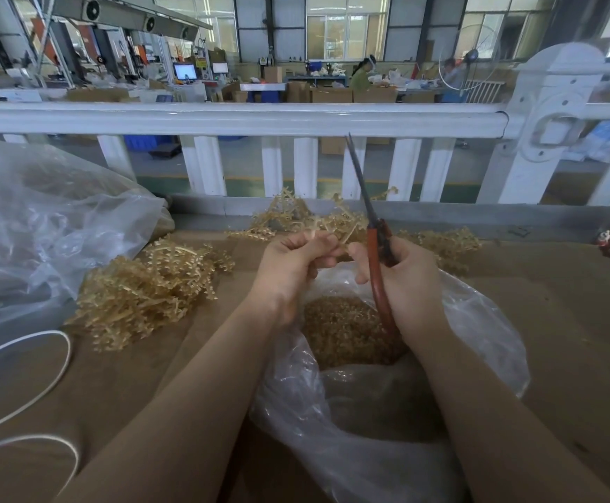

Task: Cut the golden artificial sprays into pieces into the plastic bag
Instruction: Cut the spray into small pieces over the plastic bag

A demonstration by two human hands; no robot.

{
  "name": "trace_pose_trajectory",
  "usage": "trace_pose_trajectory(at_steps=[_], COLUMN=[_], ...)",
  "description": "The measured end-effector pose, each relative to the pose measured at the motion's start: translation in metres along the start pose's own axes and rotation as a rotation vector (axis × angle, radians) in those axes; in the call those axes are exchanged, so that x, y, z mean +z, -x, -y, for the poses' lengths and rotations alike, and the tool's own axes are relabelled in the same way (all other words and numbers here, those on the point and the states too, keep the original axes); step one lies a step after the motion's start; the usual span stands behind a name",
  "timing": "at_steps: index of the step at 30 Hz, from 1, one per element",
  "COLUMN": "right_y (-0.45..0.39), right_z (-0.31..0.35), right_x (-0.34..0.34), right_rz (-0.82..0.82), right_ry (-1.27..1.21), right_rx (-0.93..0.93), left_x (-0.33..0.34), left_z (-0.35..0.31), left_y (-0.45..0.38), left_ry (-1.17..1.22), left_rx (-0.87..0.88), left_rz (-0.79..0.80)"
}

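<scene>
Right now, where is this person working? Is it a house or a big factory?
Most likely a big factory or workshop. Past the white railing there are machines, stacks of cardboard boxes and other workers at tables, while gold sprays lie heaped on the table.

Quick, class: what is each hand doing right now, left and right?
Left hand: pinches a golden spray stem above the plastic bag.
Right hand: grips the red-handled scissors, blades pointing up.

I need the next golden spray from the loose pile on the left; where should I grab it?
Pinch a thick stem end sticking out of the loose pile from above and its right side, nearest the left hand; its leafy tips interlock.
</scene>
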State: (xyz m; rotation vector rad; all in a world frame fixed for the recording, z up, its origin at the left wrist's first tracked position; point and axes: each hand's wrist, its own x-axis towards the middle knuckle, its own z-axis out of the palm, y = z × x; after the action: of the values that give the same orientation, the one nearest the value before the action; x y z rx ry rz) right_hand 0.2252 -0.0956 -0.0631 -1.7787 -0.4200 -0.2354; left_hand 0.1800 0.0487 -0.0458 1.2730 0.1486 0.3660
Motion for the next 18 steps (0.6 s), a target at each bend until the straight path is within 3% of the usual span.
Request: trace_pose_trajectory(at_steps=[8,14,18], right_y=[-0.0012,-0.0025,0.0007], right_z=[0.0011,0.0,0.0], right_x=[-0.0029,-0.0016,-0.002], right_rz=[0.012,-0.007,-0.113], right_ry=[-0.187,-0.03,0.245], right_rx=[0.003,0.013,-0.08], left_x=[0.0002,-0.001,-0.0008], left_z=[-0.0017,-0.0036,-0.005], left_y=[0.0005,0.0004,0.0005], left_ry=[-0.016,-0.072,-0.111], left_rx=[0.118,0.172,0.199], left_rz=[0.008,-0.013,-0.049])
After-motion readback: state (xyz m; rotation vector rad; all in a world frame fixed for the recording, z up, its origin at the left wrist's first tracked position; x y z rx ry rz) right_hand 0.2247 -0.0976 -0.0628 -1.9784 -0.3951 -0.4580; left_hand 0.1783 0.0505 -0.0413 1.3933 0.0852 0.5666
